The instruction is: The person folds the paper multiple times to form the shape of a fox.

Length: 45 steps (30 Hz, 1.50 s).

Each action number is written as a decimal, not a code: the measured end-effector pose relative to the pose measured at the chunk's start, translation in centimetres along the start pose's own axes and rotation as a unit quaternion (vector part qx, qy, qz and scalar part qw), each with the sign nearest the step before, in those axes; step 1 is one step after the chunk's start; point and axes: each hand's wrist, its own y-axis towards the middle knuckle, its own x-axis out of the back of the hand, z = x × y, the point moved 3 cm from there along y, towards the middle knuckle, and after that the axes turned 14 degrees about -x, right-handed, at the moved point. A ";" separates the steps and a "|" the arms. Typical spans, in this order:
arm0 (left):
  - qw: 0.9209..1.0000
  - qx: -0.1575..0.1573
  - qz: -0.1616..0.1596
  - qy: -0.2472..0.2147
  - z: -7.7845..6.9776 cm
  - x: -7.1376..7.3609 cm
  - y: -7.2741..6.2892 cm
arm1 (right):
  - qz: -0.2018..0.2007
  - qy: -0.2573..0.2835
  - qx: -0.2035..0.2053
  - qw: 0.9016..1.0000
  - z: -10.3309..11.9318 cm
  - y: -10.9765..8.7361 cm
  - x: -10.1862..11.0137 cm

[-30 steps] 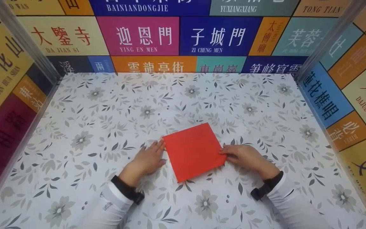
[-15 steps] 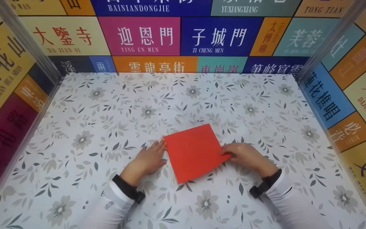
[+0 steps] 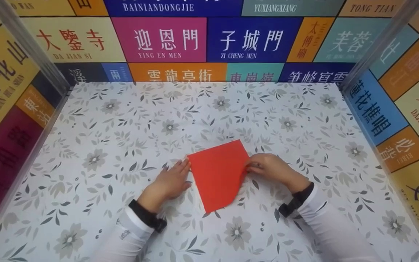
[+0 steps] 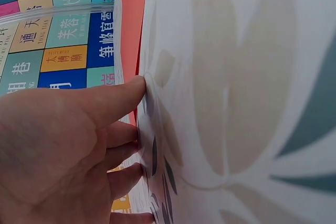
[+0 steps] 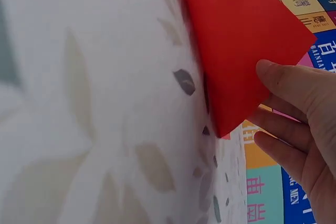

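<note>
A sheet of red paper (image 3: 218,174) lies tilted on the table in front of me. My left hand (image 3: 171,181) rests with its fingers extended, fingertips at the paper's left corner; in the left wrist view its thumb and fingers touch the tablecloth beside the red edge. With thumb and fingers, my right hand (image 3: 271,168) pinches the paper's right side. There the near right corner is turned out of sight in the head view, leaving a slanting, curved edge. In the right wrist view the thumb lies on the red face of the paper (image 5: 247,40), other fingers partly behind it.
A white tablecloth (image 3: 140,120) with grey flowers and leaves covers the table. Printed panels with coloured sign blocks (image 3: 158,40) stand along the back and both sides. Each wrist wears a black strap (image 3: 146,214).
My right hand has moved left, carrying the paper's near right corner, whose tip stuck out rightward half a second ago. The left hand stays in place.
</note>
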 end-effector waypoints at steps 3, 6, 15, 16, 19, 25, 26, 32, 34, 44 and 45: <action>1.000 0.001 0.001 0.001 0.0 0.1 -0.1 | 0.014 -0.009 -0.015 1.000 1.3 1.8 -0.1; 1.000 0.003 0.001 0.000 0.0 0.1 -0.1 | 0.019 -0.023 -0.018 0.999 2.6 3.7 -0.2; 1.000 0.006 0.001 0.001 0.3 -0.1 0.0 | 0.027 -0.029 -0.049 0.998 5.8 9.7 -1.8; 1.000 0.005 0.001 0.002 0.3 -0.1 0.0 | 0.031 -0.028 -0.056 0.998 6.0 10.2 -2.2; 1.000 0.000 -0.002 0.003 0.4 -0.2 -0.1 | 0.048 -0.027 -0.075 0.996 6.4 11.3 -3.4; 1.000 0.001 -0.006 0.002 0.2 0.1 -0.1 | 0.073 -0.031 -0.084 0.993 6.6 12.3 -5.4; 1.000 0.001 -0.007 0.003 0.2 0.1 -0.1 | 0.075 -0.033 -0.083 0.993 6.6 12.4 -5.7; 1.000 -0.004 -0.007 0.010 0.1 -0.1 -0.2 | 0.075 -0.052 -0.060 0.994 6.8 12.6 -6.9; 1.000 -0.006 -0.008 0.008 0.2 -0.2 -0.2 | 0.064 -0.052 -0.047 0.995 6.9 12.6 -7.1; 1.000 -0.010 -0.012 0.002 0.6 -0.7 0.0 | 0.045 -0.036 -0.026 0.998 6.6 12.3 -7.9; 1.000 -0.010 -0.015 0.000 0.6 -0.8 0.0 | 0.045 -0.037 -0.023 0.998 6.6 12.3 -8.0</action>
